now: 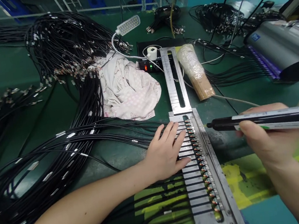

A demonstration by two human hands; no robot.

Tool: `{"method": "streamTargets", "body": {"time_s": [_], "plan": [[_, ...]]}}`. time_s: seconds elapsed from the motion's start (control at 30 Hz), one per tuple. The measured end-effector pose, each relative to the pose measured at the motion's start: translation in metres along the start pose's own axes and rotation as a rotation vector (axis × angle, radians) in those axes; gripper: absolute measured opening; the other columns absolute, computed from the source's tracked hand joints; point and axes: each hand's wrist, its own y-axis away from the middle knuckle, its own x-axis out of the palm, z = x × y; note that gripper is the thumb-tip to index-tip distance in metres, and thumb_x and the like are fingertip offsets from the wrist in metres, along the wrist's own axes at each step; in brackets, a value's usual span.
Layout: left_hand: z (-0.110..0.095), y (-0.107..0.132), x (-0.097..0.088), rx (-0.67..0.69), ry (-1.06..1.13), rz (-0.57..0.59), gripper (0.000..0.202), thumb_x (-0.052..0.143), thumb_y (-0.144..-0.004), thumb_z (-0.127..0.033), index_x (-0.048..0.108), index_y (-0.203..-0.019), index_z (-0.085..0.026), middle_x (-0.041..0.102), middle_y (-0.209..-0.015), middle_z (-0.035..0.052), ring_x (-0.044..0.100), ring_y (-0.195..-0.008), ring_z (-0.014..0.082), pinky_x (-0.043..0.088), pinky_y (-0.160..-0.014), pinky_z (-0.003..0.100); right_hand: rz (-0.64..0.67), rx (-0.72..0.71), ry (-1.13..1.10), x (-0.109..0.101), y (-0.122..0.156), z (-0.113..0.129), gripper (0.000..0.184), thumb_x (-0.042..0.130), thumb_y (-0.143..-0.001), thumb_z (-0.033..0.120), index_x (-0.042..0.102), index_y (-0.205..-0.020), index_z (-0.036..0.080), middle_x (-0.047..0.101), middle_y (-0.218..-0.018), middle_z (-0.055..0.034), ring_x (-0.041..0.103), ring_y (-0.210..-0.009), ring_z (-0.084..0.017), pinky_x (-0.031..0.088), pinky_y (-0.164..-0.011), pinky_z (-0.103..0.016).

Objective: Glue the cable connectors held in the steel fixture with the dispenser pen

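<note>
**Fingers [173,132] flat on the jig [213,162], tool [272,121] held beside it**

Fingers of the left hand [166,155] lie spread and flat and grip nothing. They rest across the upper slots of the jig and press on the cables [160,195] that run in from the left. The right hand [266,144] has its fingers wrapped shut around the tool, a long pen-like barrel held level with the thumb on the near side. The tool's black tip points left and hovers just beside the jig's right rail, apart from the metal, near the top of the row.

The jig is a grey metal bar lying on the desk [0,69], and it runs from the middle of the view toward the lower edge. Each slot holds one black cable. The copper-coloured ends [205,172] line up in a row along a channel on the right side. A second slotted bar [172,83] butts against the jig's far end and reaches on toward a black box [150,67] with a red and a green light.

Left of that bar a crumpled pale cloth [130,89] lies on the desk, with a small white lamp [128,24] on a bent neck above it. Right of the bar lies a roll [196,74] wrapped in clear film. A big bundle [66,45] of black leads with metal tips spreads over the far left of the desk. A grey machine [281,45] stands at the far right. Yellow-green tape [246,176] marks the desk beneath the right wrist.
</note>
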Motion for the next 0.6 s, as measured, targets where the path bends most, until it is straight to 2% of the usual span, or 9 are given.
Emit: {"method": "streamTargets", "body": {"time_s": [0.07,0.2,0.3,0.6], "plan": [[0.0,0.0,0.0,0.0,0.007,-0.014,0.065,0.038,-0.087,-0.057,0.041,-0.134,-0.012,0.031,-0.145,0.0194,0.023,-0.136,0.0336,0.017,-0.11,0.05,-0.057,-0.022,0.078,0.0,0.006,0.003,0.014,0.072,-0.069,0.027,0.059,-0.074,0.027,0.06,-0.069,-0.002,0.058,-0.059,-0.022,0.046,-0.054,-0.04],[0.0,0.001,0.0,0.005,0.018,-0.018,0.062,0.037,-0.088,-0.055,0.043,-0.132,-0.011,0.031,-0.145,0.0212,0.023,-0.136,0.0344,0.017,-0.11,0.05,-0.057,-0.111,0.113,0.01,0.02,-0.004,0.017,0.074,-0.067,0.025,0.06,-0.077,0.026,0.062,-0.072,0.0001,0.06,-0.06,-0.019,0.049,-0.053,-0.035],[0.0,0.0,-0.001,0.012,0.02,-0.021,0.063,0.037,-0.088,-0.055,0.043,-0.133,-0.01,0.031,-0.145,0.0215,0.023,-0.136,0.0347,0.017,-0.11,0.051,-0.089,-0.078,0.138,0.018,0.024,-0.01,0.016,0.073,-0.068,0.026,0.059,-0.077,0.027,0.062,-0.07,0.0002,0.06,-0.059,-0.019,0.05,-0.053,-0.036],[-0.001,0.0,-0.002,0.012,0.015,-0.004,0.064,0.038,-0.088,-0.055,0.042,-0.134,-0.01,0.03,-0.145,0.0214,0.023,-0.136,0.0349,0.018,-0.109,0.052,-0.047,-0.035,0.148,0.022,0.024,-0.011,0.018,0.074,-0.067,0.03,0.058,-0.076,0.027,0.062,-0.069,0.0008,0.06,-0.058,-0.019,0.051,-0.052,-0.035]]}}
